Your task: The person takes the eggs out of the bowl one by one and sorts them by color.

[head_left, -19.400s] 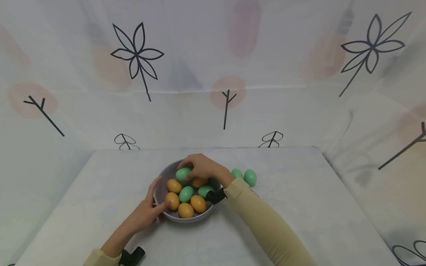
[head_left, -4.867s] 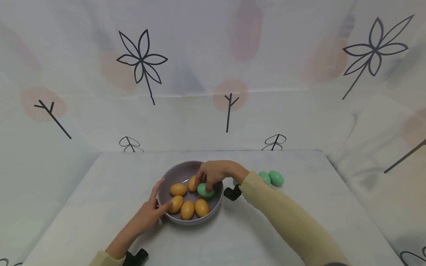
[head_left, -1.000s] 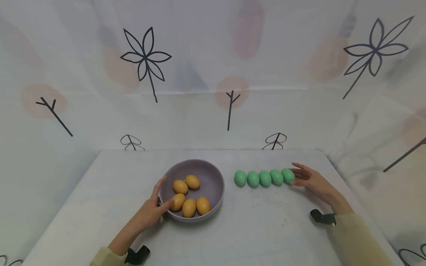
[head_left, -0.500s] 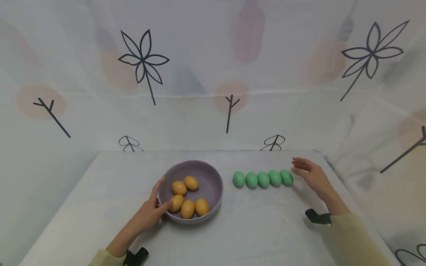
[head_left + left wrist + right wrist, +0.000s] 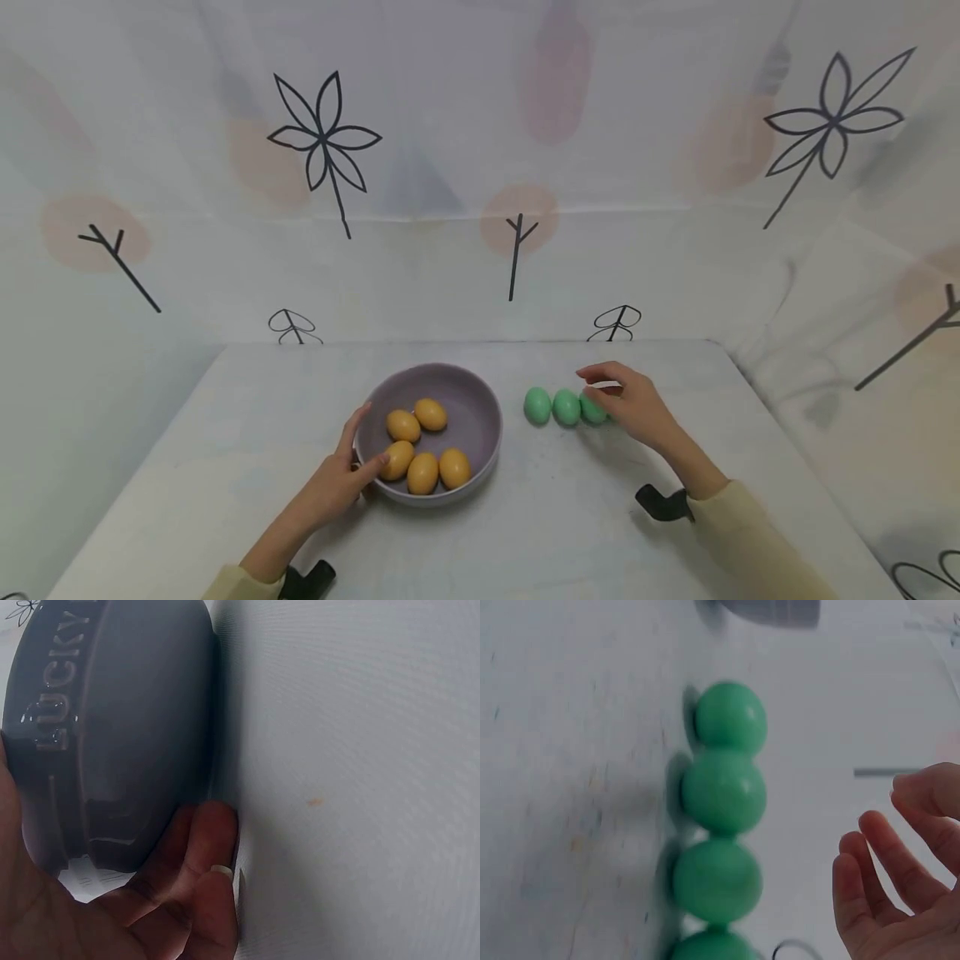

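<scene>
A grey-purple bowl (image 5: 478, 425) stands on the table with several orange eggs (image 5: 423, 473) inside. My left hand (image 5: 330, 483) holds the bowl at its left side, thumb over the rim beside an egg. In the left wrist view the curled fingers (image 5: 214, 840) lie low against the bowl's outer wall (image 5: 142, 712). To the right of the bowl, several green eggs (image 5: 537, 406) lie in a row. Over the row's right part hovers my right hand (image 5: 633, 408), hiding some eggs. In the right wrist view its fingers are spread, holding nothing, apart from the green eggs (image 5: 718, 881).
The white table (image 5: 510, 533) ends at a patterned cloth backdrop (image 5: 420, 275) behind and at the sides. Black wrist cameras sit on both wrists, the right one (image 5: 663, 502) just above the tabletop. Embossed lettering (image 5: 60, 682) marks the bowl's wall.
Green eggs have gone from the bowl to the row on the table. Within the last second my right hand left the row's right end and moved left above it. The left hand stays.
</scene>
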Available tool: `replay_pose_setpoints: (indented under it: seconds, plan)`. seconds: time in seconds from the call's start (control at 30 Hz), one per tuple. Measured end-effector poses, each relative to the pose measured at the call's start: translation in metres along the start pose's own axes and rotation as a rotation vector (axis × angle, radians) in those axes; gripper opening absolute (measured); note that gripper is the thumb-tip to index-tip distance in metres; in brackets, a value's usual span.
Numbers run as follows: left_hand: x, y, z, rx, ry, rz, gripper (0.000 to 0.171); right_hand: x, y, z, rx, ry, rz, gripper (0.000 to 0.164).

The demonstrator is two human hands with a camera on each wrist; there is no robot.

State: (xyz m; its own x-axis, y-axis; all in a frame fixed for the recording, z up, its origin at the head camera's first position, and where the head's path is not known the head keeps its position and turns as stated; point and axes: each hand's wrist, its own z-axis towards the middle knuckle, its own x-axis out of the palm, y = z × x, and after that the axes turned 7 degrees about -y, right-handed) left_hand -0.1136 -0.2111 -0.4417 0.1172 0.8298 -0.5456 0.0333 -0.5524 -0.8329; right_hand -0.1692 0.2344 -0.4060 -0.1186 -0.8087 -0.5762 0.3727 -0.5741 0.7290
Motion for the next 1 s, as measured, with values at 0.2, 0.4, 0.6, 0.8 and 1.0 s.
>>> replay_pose_setpoints:
  seconds: [0.2,0.4,0.6,0.8,1.0]
  plan:
    - [0.002,0.001,0.000,-0.010,-0.004,0.006,0.083,0.027,0.034,0.008,-0.175,0.138,0.063,0.023]
    - [0.002,0.000,-0.001,-0.010,-0.005,0.006,0.082,0.051,0.064,0.020,-0.320,0.225,0.048,0.021]
    - [0.003,0.000,-0.001,0.004,-0.011,0.013,0.080,0.074,0.087,0.035,-0.366,0.326,0.041,0.021]
    - [0.003,-0.001,-0.001,0.008,-0.013,0.007,0.078,0.091,0.108,0.056,-0.336,0.411,0.092,0.019]
    - [0.003,-0.002,0.000,-0.007,-0.006,0.019,0.078,0.114,0.117,0.078,-0.285,0.462,0.104,0.021]
